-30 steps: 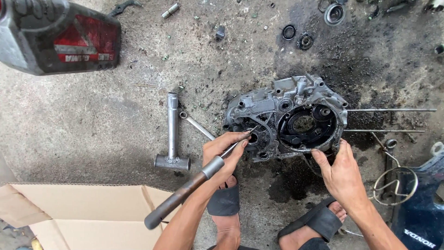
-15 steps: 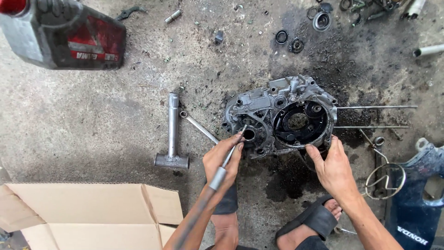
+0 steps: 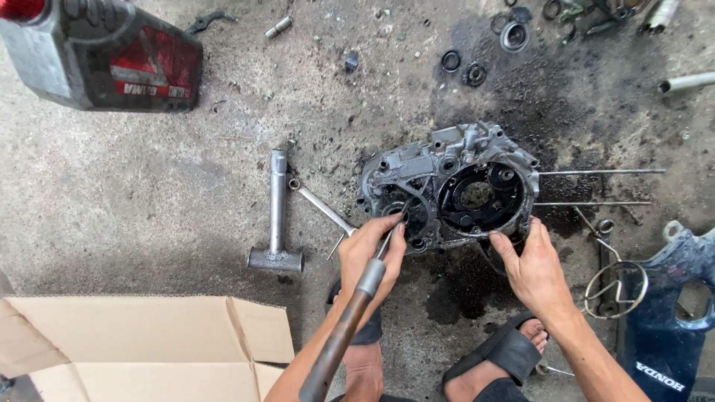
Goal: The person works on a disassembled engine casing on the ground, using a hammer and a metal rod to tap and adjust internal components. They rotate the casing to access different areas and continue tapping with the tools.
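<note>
Engine crankcase [image 3: 454, 186] lies flat on the oily concrete floor [image 3: 149, 201], just ahead of the person's sandalled feet. Left hand [image 3: 370, 257] is closed around a long screwdriver [image 3: 357, 313], tip pressed into a bore. Right hand [image 3: 532, 272], fingers loosely curled, steadies the casing's near rim. Prying seems underway; steady leverage matters.

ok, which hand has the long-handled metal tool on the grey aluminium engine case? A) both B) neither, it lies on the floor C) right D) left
D. The left hand has its grip around the long-handled metal tool, tip at the left side of the grey aluminium engine case, while the right hand rests empty on the case's lower right edge.
</note>
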